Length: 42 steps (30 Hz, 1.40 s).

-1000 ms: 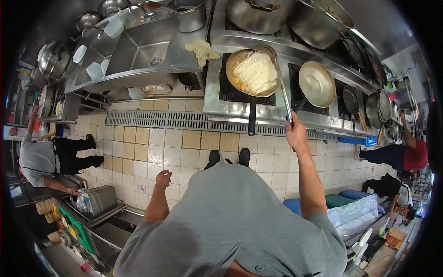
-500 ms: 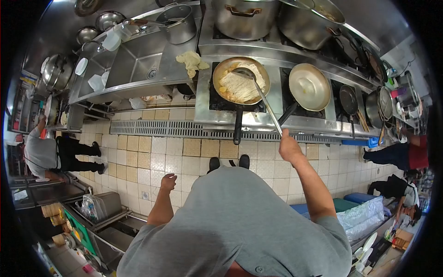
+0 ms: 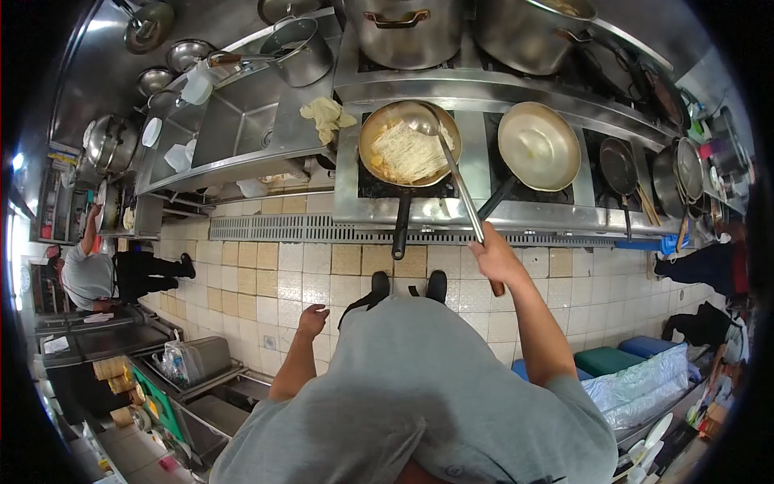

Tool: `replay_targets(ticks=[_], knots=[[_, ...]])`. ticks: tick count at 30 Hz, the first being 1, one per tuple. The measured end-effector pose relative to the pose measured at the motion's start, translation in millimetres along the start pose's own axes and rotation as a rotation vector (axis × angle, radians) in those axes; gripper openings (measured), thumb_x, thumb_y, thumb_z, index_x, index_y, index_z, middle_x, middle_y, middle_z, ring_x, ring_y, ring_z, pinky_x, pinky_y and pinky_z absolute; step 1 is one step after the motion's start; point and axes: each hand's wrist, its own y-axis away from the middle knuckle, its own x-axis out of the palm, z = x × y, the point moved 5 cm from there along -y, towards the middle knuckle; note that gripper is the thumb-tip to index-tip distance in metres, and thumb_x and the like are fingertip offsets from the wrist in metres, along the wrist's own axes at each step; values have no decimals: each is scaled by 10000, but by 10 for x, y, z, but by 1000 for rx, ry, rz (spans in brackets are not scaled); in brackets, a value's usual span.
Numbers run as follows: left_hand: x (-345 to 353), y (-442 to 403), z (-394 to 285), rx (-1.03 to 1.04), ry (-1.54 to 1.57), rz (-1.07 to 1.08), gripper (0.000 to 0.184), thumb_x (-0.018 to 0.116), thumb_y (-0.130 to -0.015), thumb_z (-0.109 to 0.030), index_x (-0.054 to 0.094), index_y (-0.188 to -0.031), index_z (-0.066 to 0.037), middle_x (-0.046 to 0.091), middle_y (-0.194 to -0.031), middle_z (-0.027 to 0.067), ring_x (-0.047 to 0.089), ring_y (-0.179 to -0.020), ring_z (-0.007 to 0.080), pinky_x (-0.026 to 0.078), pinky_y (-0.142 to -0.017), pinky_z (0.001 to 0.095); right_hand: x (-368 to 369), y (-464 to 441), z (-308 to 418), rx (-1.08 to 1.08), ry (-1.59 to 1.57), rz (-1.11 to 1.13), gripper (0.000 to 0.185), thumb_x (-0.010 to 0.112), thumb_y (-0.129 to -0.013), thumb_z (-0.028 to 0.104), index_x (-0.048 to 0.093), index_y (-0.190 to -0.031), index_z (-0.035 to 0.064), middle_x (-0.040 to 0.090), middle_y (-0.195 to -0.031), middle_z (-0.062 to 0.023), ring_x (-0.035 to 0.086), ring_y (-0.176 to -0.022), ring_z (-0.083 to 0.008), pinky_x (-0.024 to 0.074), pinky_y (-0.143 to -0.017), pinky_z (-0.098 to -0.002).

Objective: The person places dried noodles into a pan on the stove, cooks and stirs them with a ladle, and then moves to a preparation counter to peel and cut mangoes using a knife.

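Observation:
My right hand [image 3: 497, 260] is wrapped around the long metal handle of a ladle [image 3: 459, 177], whose wooden end sticks out below my fist. The ladle's bowl rests inside a frying pan [image 3: 369, 133], by its far right wall. A pale, flat mass of food that looks like noodles [image 3: 407, 153] fills the pan, with yellowish bits and brownish liquid at the left edge. The pan's black handle points toward me, untouched. Held in the air over the floor, my left hand [image 3: 312, 320] is empty, its fingers loosely apart.
A second frying pan [image 3: 538, 148] and a small black pan [image 3: 617, 167] sit to the right on the stove. Large stockpots [image 3: 407, 40] stand behind. Left is a sink [image 3: 242, 129] with a yellowish cloth [image 3: 327, 118] at its edge. A co-worker [image 3: 89, 274] stands far left.
The ladle's bowl has moved from over the middle of the food to the pan's far side. My right hand has shifted a little, and the handle's wooden end now shows. My view has shifted slightly.

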Motion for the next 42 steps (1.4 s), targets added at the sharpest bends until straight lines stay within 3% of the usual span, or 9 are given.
replay_targets(ticks=[8,13,17,19,30,35,38,40,42], knots=[[-106,-349,-10,-100,-147,121,430,705,-888,-288,644,-1247,-60,691,-772,106,637,-662,171,517,-619,335,-23,339,15,196,350,-80,275,597,-919,145,475,-1106,-16,629,-893,-320,601,-872,-516,482,-801,-531],[-450,-1125,-312,69,-77,111,402,712,-882,-295,662,-1198,-51,680,-740,94,627,-623,158,499,-544,320,3,473,1022,188,-565,-37,231,529,-977,104,510,-1198,38,466,-612,-30,437,-420,-105,355,-393,-258],[-831,-1959,-487,570,-217,84,408,717,-875,-300,663,-1195,-53,684,-747,95,635,-630,161,496,-514,314,51,314,1995,70,-915,-178,318,542,-951,111,526,-1259,33,497,-626,-50,471,-442,-130,392,-403,-278],[-1170,-1890,-585,110,103,59,424,717,-869,-304,655,-1211,-60,684,-741,96,637,-618,169,499,-501,317,4,-8,2530,-106,-825,-163,329,553,-936,105,532,-1253,24,513,-640,-48,485,-455,-128,400,-409,-276],[-2458,-2505,247,-100,373,25,391,659,-905,-251,593,-1264,-111,674,-928,80,643,-698,222,541,-573,406,-1226,-3059,4248,-21,74,-484,124,643,-810,124,591,-757,25,579,-632,-58,560,-527,-143,441,-491,-334],[-2345,-2524,935,-139,533,206,323,587,-946,-268,591,-1228,-111,661,-1014,69,652,-767,245,540,-587,411,-1190,-3527,4123,46,-1135,-149,92,607,-778,15,527,-749,-21,540,-683,-115,568,-554,-214,453,-464,-301],[-2172,-2450,1153,-2,-93,295,219,585,-957,-284,630,-1107,-131,663,-925,71,662,-770,253,542,-605,417,-1036,-3335,4303,114,-1652,-109,99,585,-757,-58,496,-800,-60,551,-798,-133,586,-596,-188,525,-495,-232],[-2056,-2592,1255,563,-834,335,189,608,-948,-284,633,-1064,-137,651,-882,68,670,-789,239,549,-625,421,-1029,-3270,4379,-44,-1748,33,116,574,-756,-64,483,-829,-66,537,-801,-129,587,-599,-188,564,-535,-221],[-2119,-2448,1039,613,-797,292,180,590,-952,-263,624,-1035,-108,640,-844,70,678,-816,220,556,-633,418,-916,-3019,4555,-16,-1828,91,91,543,-772,-53,472,-829,-59,526,-785,-116,581,-593,-187,536,-512,-227]])
